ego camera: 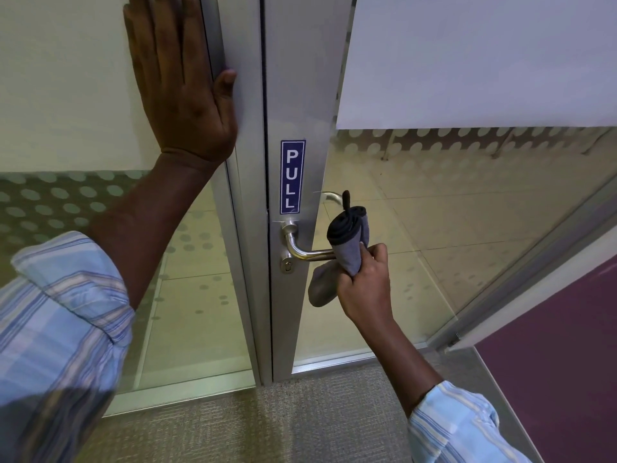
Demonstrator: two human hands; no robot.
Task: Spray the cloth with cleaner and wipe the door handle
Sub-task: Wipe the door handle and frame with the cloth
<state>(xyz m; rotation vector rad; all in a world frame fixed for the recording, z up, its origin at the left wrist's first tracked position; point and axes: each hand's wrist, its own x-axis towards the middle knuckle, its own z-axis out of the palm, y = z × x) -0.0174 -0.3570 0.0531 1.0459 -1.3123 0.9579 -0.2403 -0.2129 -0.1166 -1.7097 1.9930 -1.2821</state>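
Note:
A silver lever door handle (302, 250) juts from the aluminium door frame below a blue PULL sticker (292, 177). My right hand (365, 285) grips a grey cloth (349, 247) with a dark edge, wrapped over the outer end of the lever. A fold of the cloth hangs below the handle. My left hand (182, 81) lies flat, fingers spread, against the frosted glass panel and the frame's edge, above and left of the handle. No spray bottle is in view.
The glass door (467, 78) has a frosted upper band and dotted pattern; a second handle (330, 196) shows through it. A keyhole (287, 266) sits under the lever. Grey carpet (267, 422) lies below, a purple wall (561, 362) at right.

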